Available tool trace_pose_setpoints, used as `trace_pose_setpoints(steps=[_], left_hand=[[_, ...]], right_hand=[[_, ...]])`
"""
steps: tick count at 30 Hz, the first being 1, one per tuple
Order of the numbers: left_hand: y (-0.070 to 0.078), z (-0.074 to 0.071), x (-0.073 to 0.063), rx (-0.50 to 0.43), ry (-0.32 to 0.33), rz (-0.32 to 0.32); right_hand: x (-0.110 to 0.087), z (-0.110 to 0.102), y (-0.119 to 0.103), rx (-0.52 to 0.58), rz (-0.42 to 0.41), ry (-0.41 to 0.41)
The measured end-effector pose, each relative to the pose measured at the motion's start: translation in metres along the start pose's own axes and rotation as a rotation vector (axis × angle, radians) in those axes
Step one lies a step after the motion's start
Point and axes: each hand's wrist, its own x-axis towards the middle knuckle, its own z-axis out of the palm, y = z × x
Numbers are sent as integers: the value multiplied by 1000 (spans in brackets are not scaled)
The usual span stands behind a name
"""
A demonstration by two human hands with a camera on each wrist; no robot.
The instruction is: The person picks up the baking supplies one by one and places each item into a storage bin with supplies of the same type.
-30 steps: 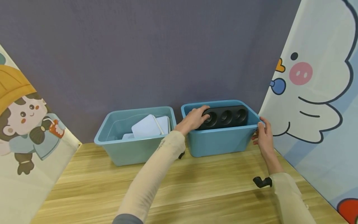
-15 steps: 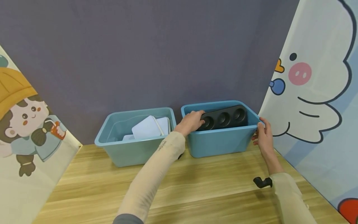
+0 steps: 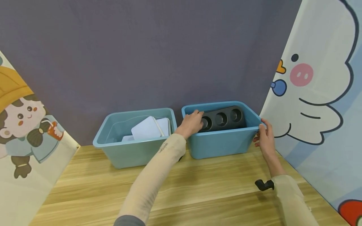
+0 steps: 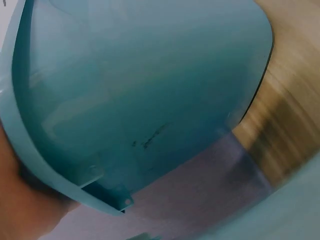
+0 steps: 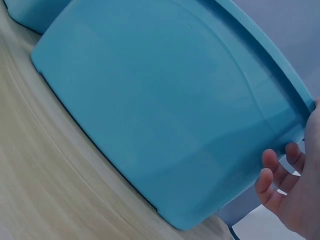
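Observation:
A black muffin pan with round cups leans at a slant inside the blue right-hand bin. My left hand reaches over that bin's left rim and grips the pan's left end, its fingertips partly hidden. In the left wrist view the bin wall fills most of the picture, and the pan is out of sight. My right hand holds the bin's right rim at the front corner. The right wrist view shows its fingers curled beside the bin's outer wall.
A paler blue-green bin stands just left, with white flat-sided items inside. Both bins sit on a wood-grain table against a dark grey backdrop. Cartoon-printed panels flank the table.
The muffin pan's left end has dropped lower into the bin and the pan has shifted slightly left, with my left hand following. My right hand stays on the rim.

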Motion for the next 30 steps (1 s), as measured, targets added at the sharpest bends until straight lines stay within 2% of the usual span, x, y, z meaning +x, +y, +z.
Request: trace_pose_setpoints(steps=[5,15,24,30], left_hand=[[-4,4,-3,-62,42,0],[-6,2,-7,-41,75,39],[-11,-2,-12,-66,126,48],[-15,-8,-17,-89,122,50]], right_hand=[[-1,2,0,6,-8,5],[-1,5,-1,10,-11,-10],[-14,4,-24,52,-1,-11],[-8,2,-12,55,17,-12]])
